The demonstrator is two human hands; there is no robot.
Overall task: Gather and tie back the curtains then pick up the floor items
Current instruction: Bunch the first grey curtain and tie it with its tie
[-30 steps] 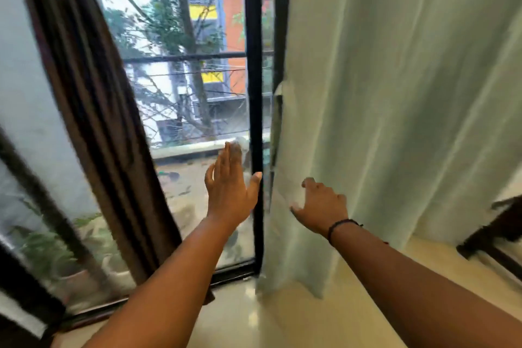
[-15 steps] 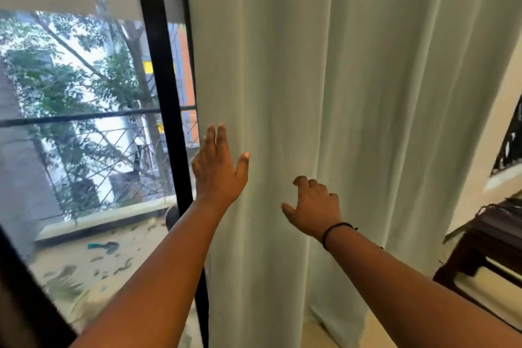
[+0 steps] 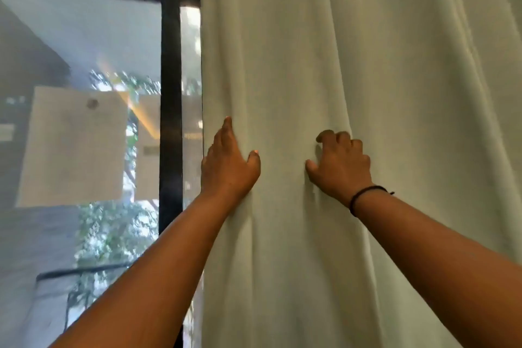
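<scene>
Pale green cloth: curtain (image 3: 353,93), hanging in long vertical folds, just right of the black window frame (image 3: 170,93). Left hand (image 3: 228,167) at the curtain's left edge beside the frame, fingers extended upward, thumb spread, flat against the cloth, gripping nothing. Right hand (image 3: 340,167) further right of the frame, fingers curled, bunching a fold of cloth. Black wristband (image 3: 364,195) on right wrist

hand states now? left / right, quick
Left hand: open, flat on the curtain edge, holding nothing.
Right hand: fingers curled into a curtain fold; cannot tell if the grip is closed.
</scene>
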